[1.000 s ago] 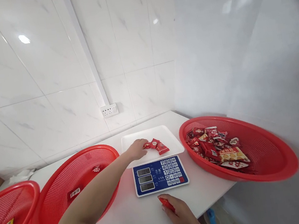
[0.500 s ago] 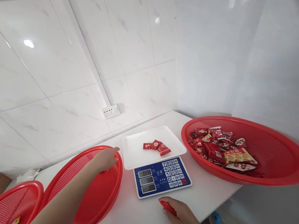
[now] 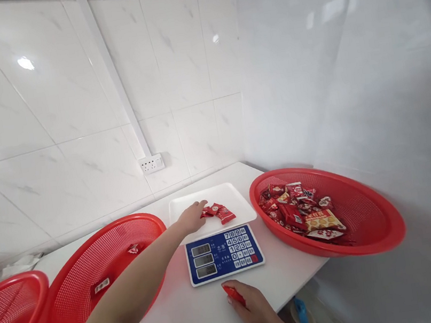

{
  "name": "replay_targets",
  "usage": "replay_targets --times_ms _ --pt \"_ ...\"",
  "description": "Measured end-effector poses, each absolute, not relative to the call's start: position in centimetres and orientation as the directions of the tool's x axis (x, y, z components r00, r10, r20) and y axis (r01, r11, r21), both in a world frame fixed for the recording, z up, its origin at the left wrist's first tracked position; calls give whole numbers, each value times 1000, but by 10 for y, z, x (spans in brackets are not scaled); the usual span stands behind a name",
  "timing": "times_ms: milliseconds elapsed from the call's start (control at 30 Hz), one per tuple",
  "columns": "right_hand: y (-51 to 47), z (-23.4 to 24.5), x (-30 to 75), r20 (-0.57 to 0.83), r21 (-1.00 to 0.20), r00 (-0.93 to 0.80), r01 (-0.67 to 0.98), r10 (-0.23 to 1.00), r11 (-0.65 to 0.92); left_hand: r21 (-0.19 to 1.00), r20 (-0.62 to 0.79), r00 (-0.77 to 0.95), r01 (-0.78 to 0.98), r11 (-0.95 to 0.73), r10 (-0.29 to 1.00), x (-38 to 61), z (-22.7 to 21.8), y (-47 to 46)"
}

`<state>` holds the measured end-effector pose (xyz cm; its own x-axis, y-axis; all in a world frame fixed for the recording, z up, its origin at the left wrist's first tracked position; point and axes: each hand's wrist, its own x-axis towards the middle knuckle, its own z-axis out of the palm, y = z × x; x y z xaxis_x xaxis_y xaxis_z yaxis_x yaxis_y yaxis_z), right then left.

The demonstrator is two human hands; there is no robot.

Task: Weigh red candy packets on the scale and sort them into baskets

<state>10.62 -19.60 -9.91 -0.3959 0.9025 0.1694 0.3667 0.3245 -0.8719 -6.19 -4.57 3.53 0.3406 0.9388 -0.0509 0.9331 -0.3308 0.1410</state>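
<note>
On the white scale tray [image 3: 237, 199] lie several small red candy packets [image 3: 225, 215]. My left hand [image 3: 192, 218] reaches over the tray's left part, its fingers at the leftmost packet, index finger extended; the thumb side is partly hidden. A blue keypad scale [image 3: 224, 254] sits in front of the tray, its display digits too blurred to read surely. Below the scale, near the table's front, my right hand [image 3: 255, 306] is closed around a red packet [image 3: 234, 294], part of which sticks out between thumb and fingers.
A red basket [image 3: 359, 188] full of mixed snack packets stands on the right, jutting past the table edge. Left of the scale is a red basket [image 3: 105, 236] with two packets visible; another red basket [image 3: 37, 296] stands farther left. A wall socket [image 3: 151, 163] is behind.
My left hand has moved right, from over the middle basket to the packets on the tray. My right hand still holds its red packet. The view has shifted slightly.
</note>
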Motion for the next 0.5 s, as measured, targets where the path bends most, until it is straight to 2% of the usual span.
replay_targets --times_ms 167,333,500 --pt "-195 -103 107 159 -877 -402 363 902 316 61 -57 217 975 -214 974 -119 71 -78" --pt "-194 -105 108 164 -885 -426 335 889 324 16 -178 90 996 -89 980 -172 100 -110" --pt "-194 -105 107 163 -883 -428 339 889 325 76 -124 203 978 -195 971 -142 85 -95"
